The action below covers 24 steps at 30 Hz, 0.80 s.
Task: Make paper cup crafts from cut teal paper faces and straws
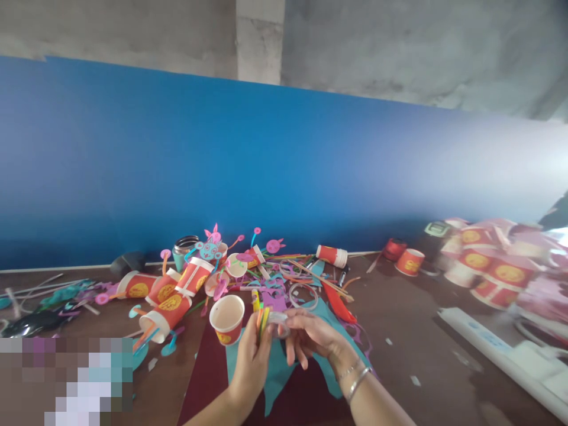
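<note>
My left hand (252, 355) is closed on a few short drinking straws (262, 319) in orange, yellow and green, which stick up past the thumb. Between both hands is a whitish, see-through roll of tape (278, 319); my right hand (313, 337) pinches its right side with thumb and forefinger while the other fingers curl below. Just left of the hands a red and white paper cup (227, 319) stands upright. Beneath my hands lie cut teal sheets (277, 378) on a dark red mat (204, 378).
Decorated paper cups (171, 310) with straw arms and paper faces crowd the left. Behind the hands are purple scraps (271, 297) and a red pair of handles or pouch (337, 302). Stacked cups (492, 266) and a white power strip (497, 349) occupy the right. A blue panel (284, 160) borders the table.
</note>
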{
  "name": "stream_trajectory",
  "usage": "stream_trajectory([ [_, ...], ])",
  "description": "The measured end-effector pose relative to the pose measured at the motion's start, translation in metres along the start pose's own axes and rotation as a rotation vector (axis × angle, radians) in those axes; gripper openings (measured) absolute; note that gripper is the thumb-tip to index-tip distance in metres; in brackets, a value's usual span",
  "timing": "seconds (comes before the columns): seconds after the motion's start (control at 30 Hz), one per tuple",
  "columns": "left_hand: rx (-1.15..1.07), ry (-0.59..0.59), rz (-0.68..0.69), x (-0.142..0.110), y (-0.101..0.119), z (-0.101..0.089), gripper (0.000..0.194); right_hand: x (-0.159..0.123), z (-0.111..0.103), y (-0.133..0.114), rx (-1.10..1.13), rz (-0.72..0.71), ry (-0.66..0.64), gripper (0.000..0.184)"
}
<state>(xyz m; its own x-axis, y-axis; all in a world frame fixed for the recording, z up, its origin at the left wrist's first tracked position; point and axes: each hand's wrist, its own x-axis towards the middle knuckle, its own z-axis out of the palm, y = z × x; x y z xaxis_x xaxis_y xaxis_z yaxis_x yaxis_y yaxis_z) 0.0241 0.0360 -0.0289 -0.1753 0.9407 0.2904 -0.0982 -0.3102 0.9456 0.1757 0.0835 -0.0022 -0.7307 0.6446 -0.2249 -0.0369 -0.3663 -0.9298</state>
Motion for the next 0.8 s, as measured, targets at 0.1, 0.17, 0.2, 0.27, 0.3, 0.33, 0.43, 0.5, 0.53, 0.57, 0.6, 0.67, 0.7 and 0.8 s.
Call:
stream_trajectory([
  [0.1, 0.042, -0.058, 0.027, 0.0005, 0.0036, -0.0022, 0.030, 0.0007, -0.0008, 0.0000, -0.072, 0.026, 0.088, 0.023],
  [0.17, 0.030, -0.049, 0.004, 0.0008, 0.0043, -0.0025, 0.033, 0.0010, -0.0005, 0.0006, -0.102, 0.016, 0.123, 0.026],
  [0.2, 0.012, -0.025, -0.013, 0.0009, 0.0041, -0.0023, 0.035, 0.0012, -0.0002, 0.0011, -0.102, 0.006, 0.122, 0.028],
  [0.27, -0.043, 0.033, -0.041, 0.0009, 0.0027, -0.0015, 0.039, 0.0018, 0.0005, 0.0024, -0.069, -0.008, 0.069, 0.029],
  [0.3, -0.072, 0.054, -0.046, 0.0008, 0.0018, -0.0010, 0.040, 0.0021, 0.0008, 0.0029, -0.041, -0.007, 0.027, 0.029],
  [0.33, -0.098, 0.066, -0.048, 0.0006, 0.0010, -0.0007, 0.040, 0.0024, 0.0012, 0.0034, -0.013, -0.004, -0.016, 0.028],
  [0.43, -0.138, 0.065, -0.047, 0.0001, 0.0008, -0.0003, 0.039, 0.0031, 0.0017, 0.0031, 0.043, -0.012, -0.083, 0.025],
  [0.5, -0.134, 0.055, -0.048, -0.0002, 0.0028, -0.0006, 0.040, 0.0030, 0.0013, 0.0020, 0.041, -0.021, -0.061, 0.023],
  [0.53, -0.125, 0.048, -0.048, -0.0002, 0.0041, -0.0009, 0.041, 0.0028, 0.0010, 0.0014, 0.024, -0.014, -0.040, 0.021],
  [0.57, -0.114, 0.037, -0.049, -0.0001, 0.0053, -0.0011, 0.042, 0.0025, 0.0006, 0.0008, 0.001, -0.002, -0.010, 0.020],
  [0.6, -0.102, 0.023, -0.049, 0.0000, 0.0062, -0.0013, 0.043, 0.0022, 0.0004, 0.0003, -0.025, 0.010, 0.026, 0.020],
  [0.67, -0.084, 0.000, -0.055, 0.0006, 0.0060, -0.0016, 0.043, 0.0016, 0.0005, -0.0001, -0.075, 0.015, 0.098, 0.019],
  [0.7, -0.082, -0.004, -0.062, 0.0008, 0.0049, -0.0017, 0.041, 0.0015, 0.0010, 0.0000, -0.090, 0.004, 0.126, 0.021],
  [0.8, -0.114, 0.024, -0.076, 0.0009, -0.0010, -0.0019, 0.039, 0.0023, 0.0029, 0.0009, -0.069, -0.030, 0.126, 0.027],
])
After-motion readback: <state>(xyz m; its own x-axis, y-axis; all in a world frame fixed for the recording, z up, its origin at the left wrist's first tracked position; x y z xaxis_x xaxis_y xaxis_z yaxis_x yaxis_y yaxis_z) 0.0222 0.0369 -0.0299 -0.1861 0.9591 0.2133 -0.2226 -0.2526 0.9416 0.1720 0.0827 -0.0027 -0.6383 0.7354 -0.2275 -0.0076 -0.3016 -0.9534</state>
